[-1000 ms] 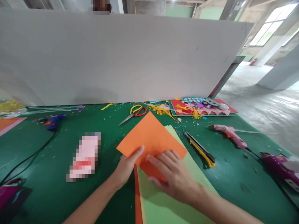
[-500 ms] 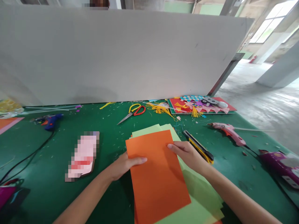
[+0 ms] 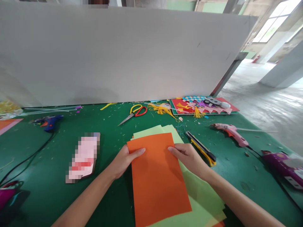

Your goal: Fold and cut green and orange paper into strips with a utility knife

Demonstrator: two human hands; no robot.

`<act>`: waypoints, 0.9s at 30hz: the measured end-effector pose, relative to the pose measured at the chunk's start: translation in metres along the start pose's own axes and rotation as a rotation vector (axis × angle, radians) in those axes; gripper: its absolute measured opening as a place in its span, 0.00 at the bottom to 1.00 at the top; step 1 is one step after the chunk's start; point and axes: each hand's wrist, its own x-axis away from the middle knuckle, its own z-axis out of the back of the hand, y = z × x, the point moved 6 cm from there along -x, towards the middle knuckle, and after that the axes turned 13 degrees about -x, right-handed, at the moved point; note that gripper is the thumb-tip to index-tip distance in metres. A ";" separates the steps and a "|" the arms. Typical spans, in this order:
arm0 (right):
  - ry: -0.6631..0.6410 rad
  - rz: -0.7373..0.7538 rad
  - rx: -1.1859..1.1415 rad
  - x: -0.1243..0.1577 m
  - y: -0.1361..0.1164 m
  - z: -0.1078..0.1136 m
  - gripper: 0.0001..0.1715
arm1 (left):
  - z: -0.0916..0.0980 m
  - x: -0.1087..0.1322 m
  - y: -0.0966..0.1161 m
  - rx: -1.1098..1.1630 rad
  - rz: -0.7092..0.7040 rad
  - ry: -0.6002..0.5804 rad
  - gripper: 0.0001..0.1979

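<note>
Between both hands is a sheet of orange paper (image 3: 159,179), held over a loose stack of light green paper (image 3: 201,192). My left hand (image 3: 125,159) grips the sheet's upper left edge, thumb on top and fingers hidden beneath. My right hand (image 3: 188,156) pinches the upper right edge the same way. Just right of that hand lies a utility knife (image 3: 201,148) with a yellow and black handle. Scissors (image 3: 133,114) with one yellow and one red handle rest beyond the stack. A phone-like object (image 3: 83,157), blurred out, lies left of my left hand.
On the right are a pink glue gun (image 3: 230,133) and a purple device (image 3: 284,167). A blue glue gun (image 3: 49,122) with a cord sits at left. Red card (image 3: 233,105) with decorations and yellow tassels (image 3: 162,109) lie before an upright white panel (image 3: 132,56).
My left hand has slid up along the orange sheet's left edge. The sheet has turned slightly, its lower end shifting left. My right hand has barely moved.
</note>
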 end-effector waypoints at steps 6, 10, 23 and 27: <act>-0.036 -0.051 -0.100 -0.001 0.002 0.000 0.25 | -0.001 0.001 0.004 -0.020 -0.036 -0.036 0.15; -0.010 -0.065 -0.198 0.000 -0.002 0.003 0.24 | -0.004 0.003 0.006 -0.075 -0.056 -0.080 0.17; 0.088 -0.035 -0.202 0.003 0.000 0.006 0.25 | 0.007 0.001 0.007 -0.250 -0.054 0.120 0.14; 0.102 -0.008 -0.159 0.003 -0.001 0.006 0.25 | 0.006 0.001 0.009 -0.268 -0.060 0.118 0.13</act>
